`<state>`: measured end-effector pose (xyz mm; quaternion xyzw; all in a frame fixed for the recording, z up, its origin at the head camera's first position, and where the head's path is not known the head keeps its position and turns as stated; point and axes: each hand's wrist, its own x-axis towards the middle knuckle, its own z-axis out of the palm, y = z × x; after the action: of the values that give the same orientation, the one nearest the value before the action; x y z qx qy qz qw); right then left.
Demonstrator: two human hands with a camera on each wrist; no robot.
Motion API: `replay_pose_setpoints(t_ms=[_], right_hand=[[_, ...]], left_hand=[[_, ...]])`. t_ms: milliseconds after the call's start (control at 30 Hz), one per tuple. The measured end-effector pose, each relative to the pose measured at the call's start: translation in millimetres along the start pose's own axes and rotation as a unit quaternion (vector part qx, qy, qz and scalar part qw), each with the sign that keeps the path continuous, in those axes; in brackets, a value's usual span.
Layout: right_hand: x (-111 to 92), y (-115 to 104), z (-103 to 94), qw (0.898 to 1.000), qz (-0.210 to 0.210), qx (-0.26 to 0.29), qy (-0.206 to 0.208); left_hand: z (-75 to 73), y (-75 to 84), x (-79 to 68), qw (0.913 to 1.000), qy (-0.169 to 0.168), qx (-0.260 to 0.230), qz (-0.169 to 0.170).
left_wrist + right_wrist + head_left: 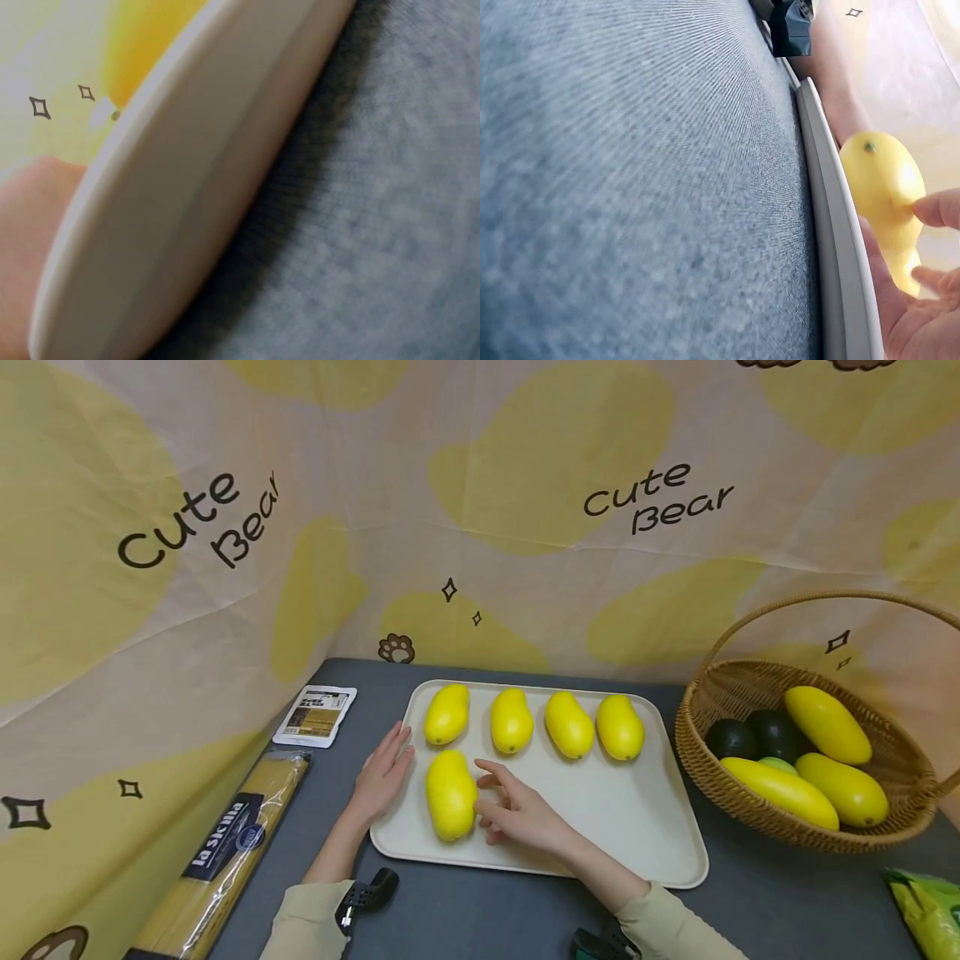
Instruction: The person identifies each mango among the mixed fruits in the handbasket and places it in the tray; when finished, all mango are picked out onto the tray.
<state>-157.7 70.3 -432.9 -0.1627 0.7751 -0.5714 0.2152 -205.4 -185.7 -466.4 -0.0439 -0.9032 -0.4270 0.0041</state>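
Note:
A white tray (600, 827) holds several yellow mangoes, with a row of them along its far side. Nearest the front lies one mango (452, 795), between the two hands. My left hand (384, 772) rests along the tray's left edge with its fingers extended; the tray's rim (180, 150) hides most of it in the left wrist view. Just right of the front mango is my right hand (521, 806), fingers loosely bent and spread, fingertips right at the fruit's side. The right wrist view shows the mango (881, 176) beside the thumb and fingers, not enclosed by them.
A wicker basket (795, 822) with a tall handle stands right of the tray, holding yellow mangoes and dark round fruits. On the left lie a packet of spaghetti (225, 852) and a white pouch (315, 716). A green bag (926, 910) sits at the lower right.

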Motion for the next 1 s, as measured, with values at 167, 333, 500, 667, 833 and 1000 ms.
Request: replay_pose_setpoints(t_ms=[167, 333, 500, 667, 833, 1000], right_hand=[[2.9, -2.8, 3.6, 0.999, -0.027, -0.008, -0.020], [7.2, -4.9, 7.3, 0.999, -0.034, -0.029, -0.013], [10.9, -5.3, 10.9, 0.999, -0.030, -0.015, -0.012], [11.8, -6.4, 14.8, 0.999, -0.029, -0.006, -0.023], [12.5, -8.4, 18.7, 0.998, -0.044, -0.021, -0.028], [12.4, -9.9, 20.9, 0.998, -0.042, -0.038, -0.026]], left_hand=[[-0.4, 0.4, -0.3, 1.0000, 0.002, 0.000, 0.005], [-0.4, 0.0, 0.3, 1.0000, 0.003, 0.001, 0.003], [0.1, -0.7, 0.0, 1.0000, 0.004, 0.000, 0.002], [1.0, -1.7, 0.1, 1.0000, 0.003, -0.005, 0.001], [1.1, -1.7, 0.2, 1.0000, 0.006, -0.004, 0.001], [1.3, -1.3, 0.4, 1.0000, 0.007, 0.000, 0.002]])
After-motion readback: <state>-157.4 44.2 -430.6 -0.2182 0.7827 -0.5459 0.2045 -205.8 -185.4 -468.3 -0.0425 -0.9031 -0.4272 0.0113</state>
